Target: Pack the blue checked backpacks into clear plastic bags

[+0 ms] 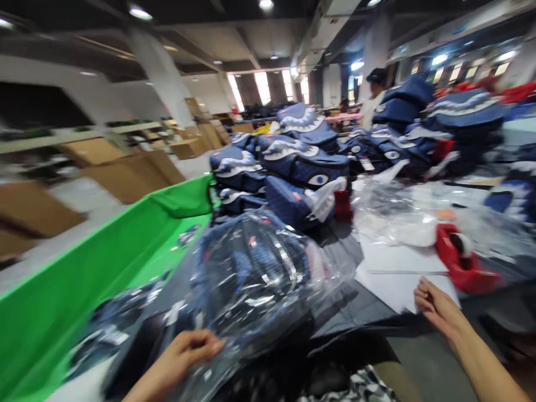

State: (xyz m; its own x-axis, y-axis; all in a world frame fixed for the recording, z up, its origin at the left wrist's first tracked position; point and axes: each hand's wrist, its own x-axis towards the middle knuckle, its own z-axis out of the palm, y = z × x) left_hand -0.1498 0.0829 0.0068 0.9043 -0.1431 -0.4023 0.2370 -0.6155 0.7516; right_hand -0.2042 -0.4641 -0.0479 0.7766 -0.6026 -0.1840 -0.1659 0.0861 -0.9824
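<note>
A blue backpack inside a clear plastic bag lies on the dark tabletop in front of me. My left hand is closed, thumb against fingers, on the near left edge of that bag. On the right, my right hand is closed with its fingers curled, above the near edge of some white paper sheets. Whatever its fingertips hold, if anything, is too small to make out. Just beyond that hand stands a red tape dispenser with a roll in it.
Blue backpacks with a shark-teeth pattern are piled behind the bagged one. Clear plastic bags lie at the right. A green fabric-walled bin with bagged items stands at left, cardboard boxes beyond. A person is at the back.
</note>
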